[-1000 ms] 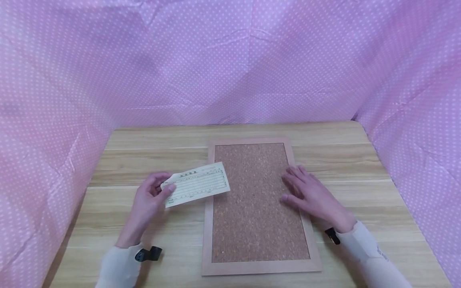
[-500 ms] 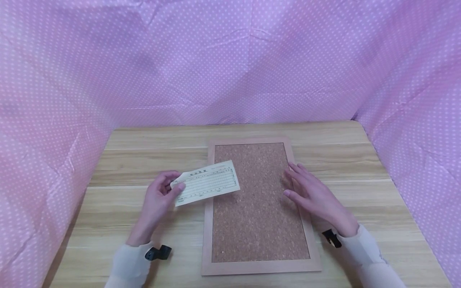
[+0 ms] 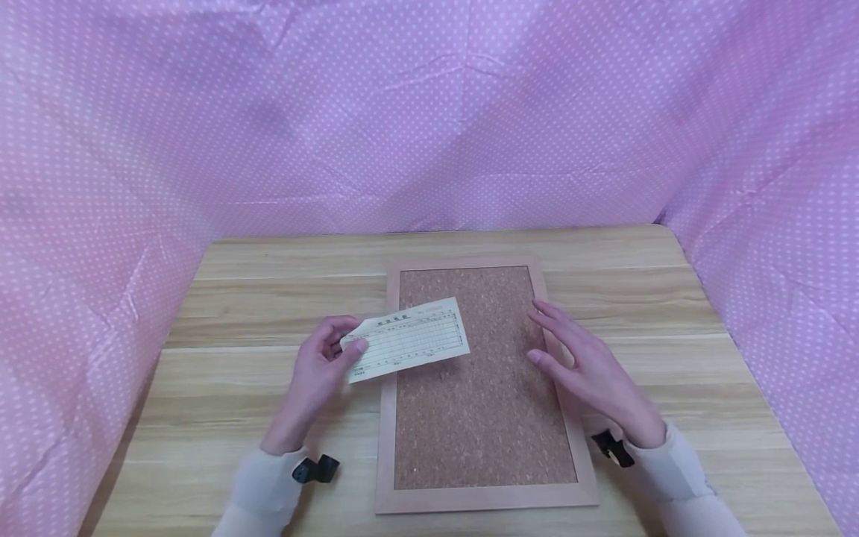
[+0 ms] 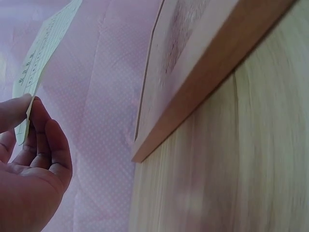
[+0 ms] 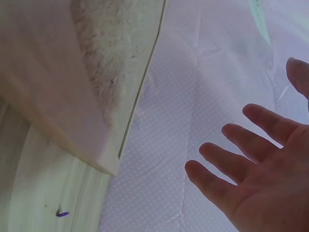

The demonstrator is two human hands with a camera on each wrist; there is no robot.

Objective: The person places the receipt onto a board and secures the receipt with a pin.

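Observation:
My left hand [image 3: 326, 363] pinches a pale yellow printed form slip [image 3: 409, 339] at its left end, thumb on top and fingers beneath. The slip is held up, its right part overlapping the cork board [image 3: 483, 418] in the head view. In the left wrist view the slip [image 4: 46, 50] stands up from the thumb and fingers. My right hand [image 3: 590, 365] hovers over the board's right frame with fingers spread and holding nothing. Its straight, parted fingers [image 5: 260, 150] show in the right wrist view.
The wood-framed board lies on a wood-grain table [image 3: 268, 298]. A pink dotted cloth [image 3: 429, 112] hangs around the back and sides. On the table in the right wrist view is a small purple-and-silver item [image 5: 62, 212], possibly a pushpin.
My left hand has moved right, carrying the slip further over the board. The right hand has lifted slightly from the board's right edge, its fingers spreading more.

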